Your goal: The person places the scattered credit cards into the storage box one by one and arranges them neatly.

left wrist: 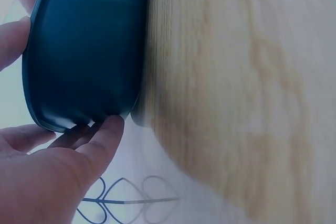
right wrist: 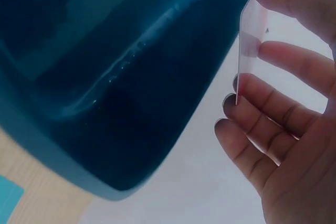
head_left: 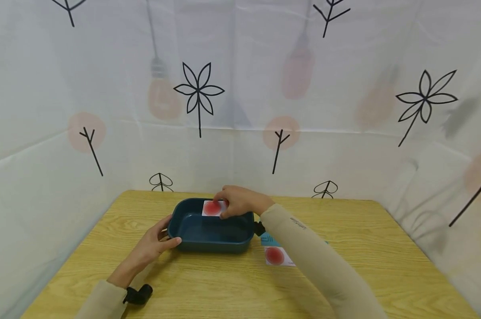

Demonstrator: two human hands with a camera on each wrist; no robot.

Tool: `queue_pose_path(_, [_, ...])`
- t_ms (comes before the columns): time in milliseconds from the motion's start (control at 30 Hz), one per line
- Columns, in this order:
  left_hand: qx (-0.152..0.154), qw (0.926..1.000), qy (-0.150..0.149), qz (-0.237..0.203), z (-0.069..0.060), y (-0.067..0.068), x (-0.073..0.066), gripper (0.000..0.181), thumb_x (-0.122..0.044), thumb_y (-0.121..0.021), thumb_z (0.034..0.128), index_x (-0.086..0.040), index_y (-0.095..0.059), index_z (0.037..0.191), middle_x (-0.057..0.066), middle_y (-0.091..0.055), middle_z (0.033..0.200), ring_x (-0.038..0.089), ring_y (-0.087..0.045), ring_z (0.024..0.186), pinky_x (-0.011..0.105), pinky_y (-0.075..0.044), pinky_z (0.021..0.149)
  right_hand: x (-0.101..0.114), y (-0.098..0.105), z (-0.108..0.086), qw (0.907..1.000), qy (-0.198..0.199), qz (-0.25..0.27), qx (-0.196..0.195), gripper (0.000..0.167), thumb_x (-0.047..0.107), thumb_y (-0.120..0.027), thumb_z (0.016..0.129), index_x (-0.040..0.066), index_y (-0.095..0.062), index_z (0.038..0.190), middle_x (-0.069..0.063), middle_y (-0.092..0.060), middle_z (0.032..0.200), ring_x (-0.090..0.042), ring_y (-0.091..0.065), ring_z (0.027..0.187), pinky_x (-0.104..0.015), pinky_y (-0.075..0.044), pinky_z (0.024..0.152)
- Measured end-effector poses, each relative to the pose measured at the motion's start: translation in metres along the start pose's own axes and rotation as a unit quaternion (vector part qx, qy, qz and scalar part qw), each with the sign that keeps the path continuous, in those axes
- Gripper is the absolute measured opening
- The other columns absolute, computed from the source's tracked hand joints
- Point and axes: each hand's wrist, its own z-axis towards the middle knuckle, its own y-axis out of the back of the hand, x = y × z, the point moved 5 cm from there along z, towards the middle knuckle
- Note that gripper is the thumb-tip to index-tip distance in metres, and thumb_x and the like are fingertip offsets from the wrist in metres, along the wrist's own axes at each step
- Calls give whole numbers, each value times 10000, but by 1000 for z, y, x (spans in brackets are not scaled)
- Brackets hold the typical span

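Note:
A dark teal rectangular dish stands on the wooden table. My left hand grips its left end, thumb at the near rim and fingers round the outer wall; the left wrist view shows the same hand against the dish wall. Over the far right part of the dish, my right hand pinches a white card with a red circle. In the right wrist view the card is seen nearly edge-on between thumb and fingers of the hand, beside the dish rim.
Right of the dish, partly under my right forearm, lie another card with a red circle and a light blue item. A white patterned curtain hangs behind the table.

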Motion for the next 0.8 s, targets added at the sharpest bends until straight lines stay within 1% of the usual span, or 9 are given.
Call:
queue_pose_path(233, [-92,9999,-47,121,0,0,0,843,-252,-713,873,-65,-205,1519,215,-256,1519,412,-377,1321,360,-491,928,4,-4,10,9999,51,-121,15,490,352,-740,819,190,-620,1265,-5,-555,941,-125,-481,807,-247,-436,682])
queue_pose_path(500, [-127,9998,6,119,0,-1,-2,830,-239,-711,876,-71,-213,1519,211,-269,1516,402,-395,1310,371,-493,925,10,-11,23,9997,129,-205,103,473,364,-740,818,197,-631,1247,-1,-556,941,-121,-495,797,-232,-440,676])
queue_pose_path(667, [-77,9999,86,48,0,-2,-4,845,-250,-716,873,-78,-204,1523,206,-257,1523,397,-392,1313,395,-489,931,11,-16,28,9994,164,-262,163,474,367,-741,821,195,-631,1249,31,-530,932,-120,-500,806,-227,-443,692])
queue_pose_path(800, [-111,9998,84,119,0,-2,-4,858,-247,-722,867,-67,-199,1523,212,-264,1519,402,-393,1311,400,-486,934,13,-20,32,9988,185,-407,180,456,372,-734,823,196,-638,1233,51,-518,928,-116,-495,819,-224,-440,705])
